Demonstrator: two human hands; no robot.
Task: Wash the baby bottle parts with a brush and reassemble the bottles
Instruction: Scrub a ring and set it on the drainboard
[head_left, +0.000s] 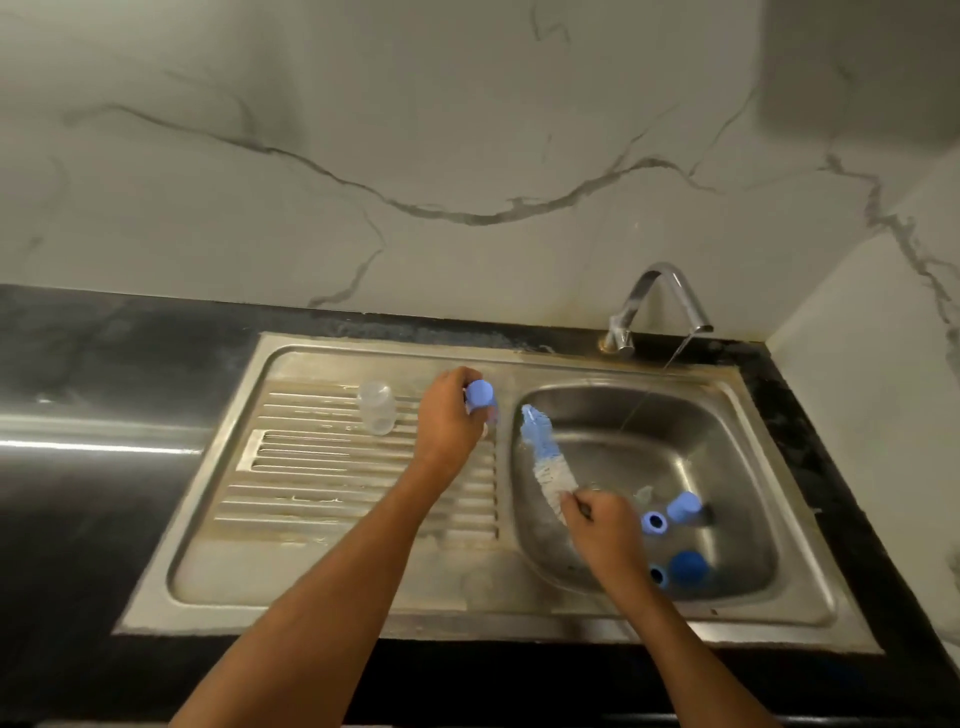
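Observation:
My left hand (448, 415) grips a blue bottle cap (479, 393) over the drainboard's right edge. My right hand (602, 525) holds the handle of a blue-and-white bottle brush (543, 454), bristles pointing up and left over the sink basin (737, 431). A clear bottle body (376, 408) stands on the drainboard (322, 467), left of my left hand. In the basin lie several blue parts: a cap (684, 505), a ring (653, 522), a round cap (688, 567) and another ring (657, 576) partly behind my right wrist.
A chrome tap (657, 301) at the back runs a thin stream of water (649, 395) into the basin. Black countertop (78, 519) surrounds the steel sink unit. A marble wall (415, 156) rises behind and to the right.

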